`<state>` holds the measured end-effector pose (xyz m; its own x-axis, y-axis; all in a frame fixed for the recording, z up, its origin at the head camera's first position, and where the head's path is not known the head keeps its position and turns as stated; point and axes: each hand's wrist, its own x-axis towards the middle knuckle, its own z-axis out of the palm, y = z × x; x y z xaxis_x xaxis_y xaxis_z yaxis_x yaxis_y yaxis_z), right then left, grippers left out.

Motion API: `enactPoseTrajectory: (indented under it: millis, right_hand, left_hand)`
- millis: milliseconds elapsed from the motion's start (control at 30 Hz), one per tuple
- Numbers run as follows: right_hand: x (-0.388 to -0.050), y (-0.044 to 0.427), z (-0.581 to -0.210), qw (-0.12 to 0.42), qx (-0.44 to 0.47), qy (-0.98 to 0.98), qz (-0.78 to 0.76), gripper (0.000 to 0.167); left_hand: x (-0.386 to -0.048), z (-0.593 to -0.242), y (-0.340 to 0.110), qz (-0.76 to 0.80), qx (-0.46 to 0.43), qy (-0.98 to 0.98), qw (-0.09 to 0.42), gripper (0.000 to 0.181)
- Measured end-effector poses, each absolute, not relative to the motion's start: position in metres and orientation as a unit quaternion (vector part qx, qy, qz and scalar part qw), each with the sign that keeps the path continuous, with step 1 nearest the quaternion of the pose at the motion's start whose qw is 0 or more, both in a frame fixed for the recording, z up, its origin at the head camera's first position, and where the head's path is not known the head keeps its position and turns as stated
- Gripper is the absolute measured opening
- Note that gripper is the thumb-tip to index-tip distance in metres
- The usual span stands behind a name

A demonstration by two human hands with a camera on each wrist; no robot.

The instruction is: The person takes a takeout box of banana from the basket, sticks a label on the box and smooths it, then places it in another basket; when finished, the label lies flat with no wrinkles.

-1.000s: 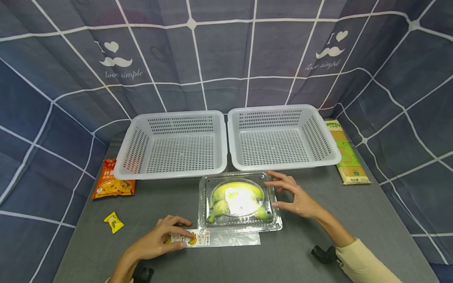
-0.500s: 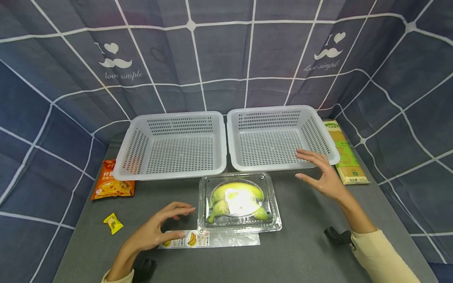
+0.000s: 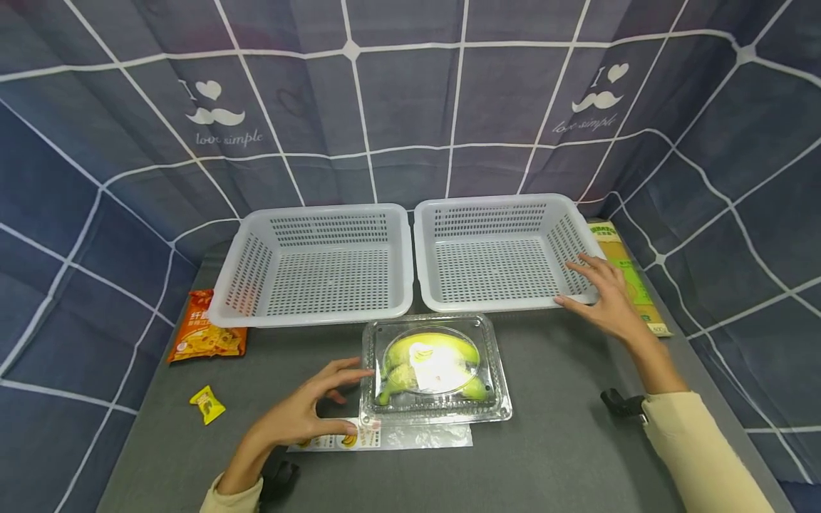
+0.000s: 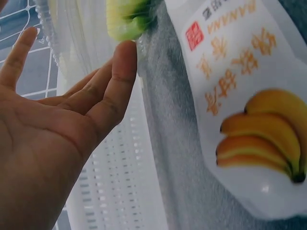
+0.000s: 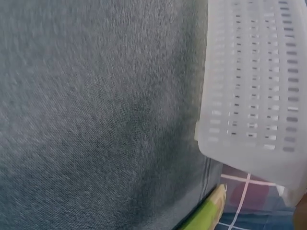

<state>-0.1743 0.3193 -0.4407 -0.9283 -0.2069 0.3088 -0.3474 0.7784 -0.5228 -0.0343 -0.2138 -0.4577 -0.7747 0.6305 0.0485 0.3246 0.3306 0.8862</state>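
Note:
A clear plastic clamshell box (image 3: 372,342) with yellow-green bananas (image 3: 442,340) and a white label inside lies at the middle of the table. My left hand (image 3: 308,406) is at its left side, fingers extended; whether the fingertips touch it I cannot tell. Beneath the left thumb and partly under the box lies a flat plastic bag (image 3: 423,436) with a printed banana picture, shown large in the left wrist view. My right hand (image 3: 612,299) is at the near right corner of the right white basket (image 3: 500,305), fingers loosely spread over the rim and holding nothing visible.
Another white basket (image 3: 314,318) stands to the left. Beside it lies an orange snack packet (image 3: 208,333), with a small yellow wrapped candy (image 3: 207,405) nearer. A yellow-green packet (image 3: 635,285) lies right of the right basket, partly behind my hand. Grey checked cloth walls surround the table.
My right hand has left the box's right side and moved right and away to the right basket's corner. My left hand rose off the printed bag and shifted right toward the box.

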Motion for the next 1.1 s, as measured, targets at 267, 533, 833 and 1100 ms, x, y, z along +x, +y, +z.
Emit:
enactPoseTrajectory:
  millis: [267, 533, 833, 1100]
  right_hand:
    - [-0.182, 0.329, -0.442, 0.075, 0.097, -0.953, 0.277, 0.085]
    - [-0.182, 0.330, -0.442, 0.059, 0.083, -0.956, 0.274, 0.087]
    - [-0.183, 0.330, -0.443, 0.056, 0.081, -0.957, 0.273, 0.087]
    - [-0.181, 0.330, -0.443, 0.051, 0.076, -0.955, 0.281, 0.086]
  left_hand:
    - [-0.033, -0.462, -0.202, 0.485, 0.283, 0.812, 0.161, 0.077]
    - [-0.033, -0.461, -0.190, 0.479, 0.261, 0.823, 0.161, 0.067]
    - [-0.034, -0.462, -0.188, 0.492, 0.253, 0.818, 0.160, 0.060]
    - [-0.037, -0.464, -0.186, 0.493, 0.250, 0.822, 0.138, 0.054]
